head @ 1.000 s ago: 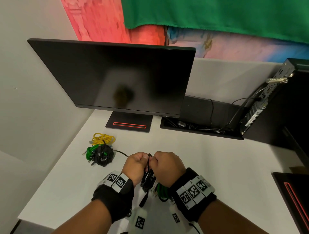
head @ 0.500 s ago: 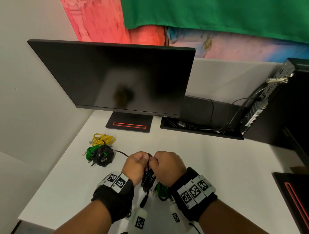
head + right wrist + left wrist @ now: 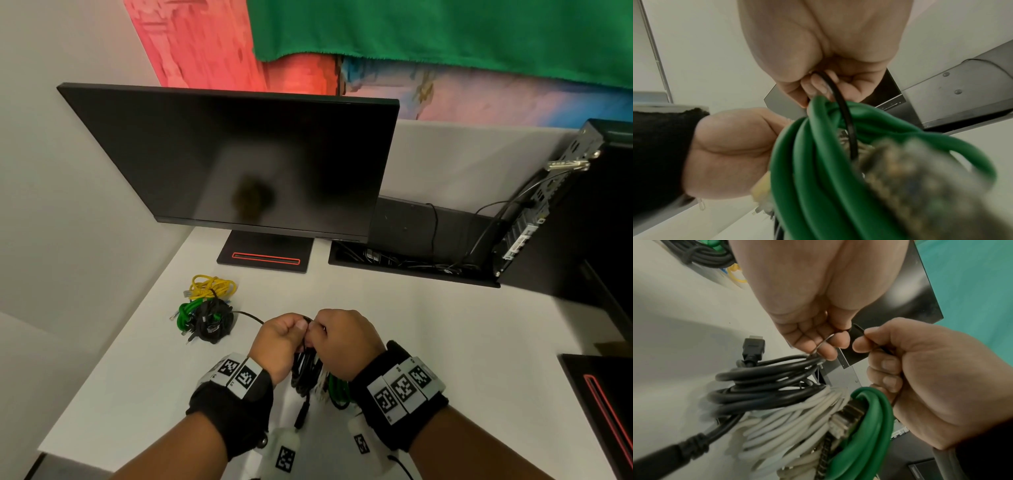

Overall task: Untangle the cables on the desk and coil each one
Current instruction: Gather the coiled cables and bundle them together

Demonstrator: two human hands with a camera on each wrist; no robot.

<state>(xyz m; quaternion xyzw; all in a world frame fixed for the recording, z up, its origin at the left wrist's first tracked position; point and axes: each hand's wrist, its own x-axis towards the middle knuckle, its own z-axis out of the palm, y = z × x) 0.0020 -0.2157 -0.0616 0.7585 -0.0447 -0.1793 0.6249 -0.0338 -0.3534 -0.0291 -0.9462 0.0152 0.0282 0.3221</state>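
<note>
Over the white desk [image 3: 428,342], left hand [image 3: 281,339] and right hand [image 3: 346,339] both pinch a thin black cable [image 3: 840,100] above the hanging tangle [image 3: 789,402], seemingly mid-untangling; next, probably, draw that strand free.

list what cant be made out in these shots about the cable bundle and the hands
- Head view: both fists cover where the left hand and right hand grip the bundle.
- Left wrist view: which cable the thin wire belongs to.
- Right wrist view: braided plug blurred, too near the lens.
- Head view: pile too small to count.

Both fists, left hand [image 3: 279,337] and right hand [image 3: 346,337], grip a hanging cable bundle [image 3: 305,371] (black, white, green) above the desk [image 3: 445,342].
</note>
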